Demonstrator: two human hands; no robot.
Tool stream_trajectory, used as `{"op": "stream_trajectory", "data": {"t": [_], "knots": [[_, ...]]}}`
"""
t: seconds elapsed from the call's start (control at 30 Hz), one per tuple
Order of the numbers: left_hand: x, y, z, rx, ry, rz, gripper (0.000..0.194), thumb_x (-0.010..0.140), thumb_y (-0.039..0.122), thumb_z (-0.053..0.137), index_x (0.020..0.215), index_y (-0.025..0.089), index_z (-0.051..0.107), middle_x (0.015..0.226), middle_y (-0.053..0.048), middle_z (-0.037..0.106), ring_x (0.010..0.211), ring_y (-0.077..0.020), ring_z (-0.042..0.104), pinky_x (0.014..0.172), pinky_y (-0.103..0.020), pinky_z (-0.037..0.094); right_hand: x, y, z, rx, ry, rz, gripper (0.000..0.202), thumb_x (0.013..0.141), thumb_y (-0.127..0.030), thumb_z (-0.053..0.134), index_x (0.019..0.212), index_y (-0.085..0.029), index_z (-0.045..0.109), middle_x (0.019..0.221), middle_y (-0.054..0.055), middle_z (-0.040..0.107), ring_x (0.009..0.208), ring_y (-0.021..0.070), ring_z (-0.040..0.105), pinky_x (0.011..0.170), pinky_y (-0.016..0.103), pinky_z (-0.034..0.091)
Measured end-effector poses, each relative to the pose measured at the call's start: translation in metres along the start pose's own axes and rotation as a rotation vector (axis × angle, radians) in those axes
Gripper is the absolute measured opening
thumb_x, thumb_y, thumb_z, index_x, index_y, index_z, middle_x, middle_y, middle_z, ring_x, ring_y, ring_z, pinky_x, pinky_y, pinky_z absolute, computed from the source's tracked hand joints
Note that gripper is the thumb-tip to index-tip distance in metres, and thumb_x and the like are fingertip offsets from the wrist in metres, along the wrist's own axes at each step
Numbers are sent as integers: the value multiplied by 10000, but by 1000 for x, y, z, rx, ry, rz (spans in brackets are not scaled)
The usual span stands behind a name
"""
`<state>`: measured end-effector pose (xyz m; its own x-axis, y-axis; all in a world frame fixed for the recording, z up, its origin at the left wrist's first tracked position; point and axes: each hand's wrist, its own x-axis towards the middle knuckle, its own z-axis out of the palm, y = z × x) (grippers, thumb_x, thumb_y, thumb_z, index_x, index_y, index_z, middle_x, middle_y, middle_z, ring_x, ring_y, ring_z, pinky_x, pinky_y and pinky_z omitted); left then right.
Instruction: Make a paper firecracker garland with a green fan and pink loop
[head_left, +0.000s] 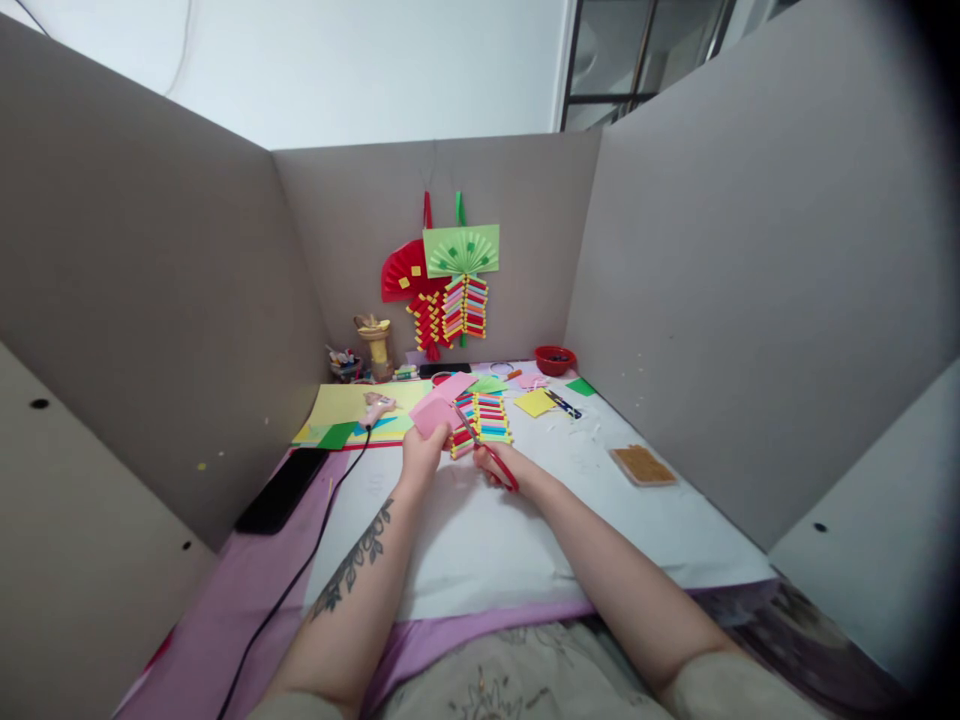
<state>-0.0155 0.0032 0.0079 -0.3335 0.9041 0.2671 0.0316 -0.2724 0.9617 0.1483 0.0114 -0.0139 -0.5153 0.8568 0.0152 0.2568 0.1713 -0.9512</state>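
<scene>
My left hand (424, 452) is closed on the lower edge of a pink paper sheet (436, 410), held up above the table. In my right hand (496, 466) is a pair of scissors (507, 468) with red handles, fingers wrapped round the grips. The blades point up and left, touching or very near the right edge of the pink paper; whether they are parted I cannot tell. Just behind lies a row of rolled paper firecrackers (492, 415) in several colours with yellow ends, partly covered by the paper and scissors.
A glue gun (379, 405) with a black cord rests on yellow paper (334, 405) at left, near a black phone-like slab (283, 490). Yellow squares (534, 403), a craft knife (562, 403), a red bowl (555, 360) and a brown block (643, 465) are at right. Paper fan ornaments (461, 250) hang behind.
</scene>
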Motion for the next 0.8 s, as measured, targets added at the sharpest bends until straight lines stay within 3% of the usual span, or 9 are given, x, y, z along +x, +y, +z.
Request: {"op": "stream_trajectory", "data": {"t": [0.2, 0.5, 0.8], "knots": [[1, -3, -1, 6, 5, -3, 197, 662, 320, 604, 632, 127, 579, 544, 3, 551, 516, -118, 497, 486, -221, 399, -3, -5, 0, -16, -9, 7, 442, 819, -570, 401, 724, -156, 526, 516, -52, 403, 382, 61, 350, 361, 183, 278], [0, -3, -1, 10, -62, 40, 208, 688, 322, 594, 606, 140, 537, 532, 21, 520, 505, -99, 463, 497, -212, 378, 7, 12, 1, 35, -6, 9, 430, 818, -533, 452, 935, -152, 613, 533, -72, 375, 367, 48, 294, 357, 177, 254], [0, -3, 0, 9, -48, 25, 199, 684, 319, 593, 607, 142, 543, 528, 21, 526, 504, -102, 467, 502, -213, 383, 7, 9, 1, 47, -2, 6, 405, 789, -514, 485, 909, -157, 632, 511, -70, 377, 364, 57, 294, 363, 190, 258]]}}
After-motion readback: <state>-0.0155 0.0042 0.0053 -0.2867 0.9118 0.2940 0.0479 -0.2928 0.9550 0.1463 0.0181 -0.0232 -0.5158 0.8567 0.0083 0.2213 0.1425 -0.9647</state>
